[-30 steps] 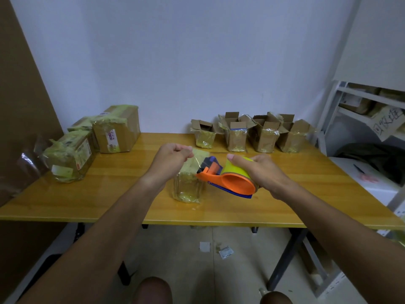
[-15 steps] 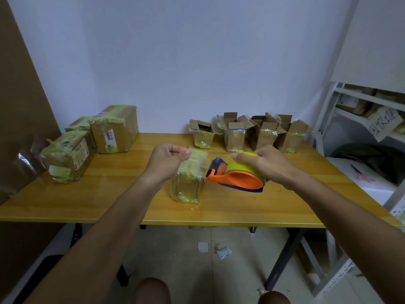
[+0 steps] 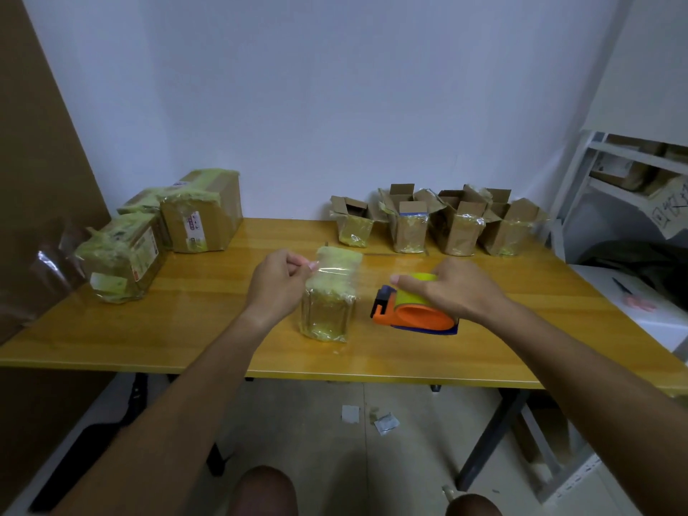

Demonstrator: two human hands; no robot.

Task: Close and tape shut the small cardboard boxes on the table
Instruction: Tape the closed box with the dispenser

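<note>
A small box wrapped in yellowish tape (image 3: pixel 329 303) stands upright near the middle of the wooden table (image 3: pixel 208 329). My left hand (image 3: pixel 279 283) is at its upper left and pinches a clear strip of tape (image 3: pixel 335 270) that lies across the box's top. Just right of the box, the orange tape dispenser (image 3: pixel 413 312) with its yellow-green roll rests on the table, and my right hand (image 3: pixel 452 288) grips it from above. Several small cardboard boxes (image 3: pixel 407 225) with open flaps stand in a row at the table's back edge.
Three larger taped parcels (image 3: pixel 201 214) sit at the back left corner. A white metal shelf (image 3: pixel 633 180) with cartons stands to the right, with a white surface (image 3: pixel 633 310) below it. Paper scraps (image 3: pixel 372 418) lie on the floor under the table.
My right hand has lowered the dispenser from above the box down onto the table to its right. My left hand stays at the box top, pinching the tape end.
</note>
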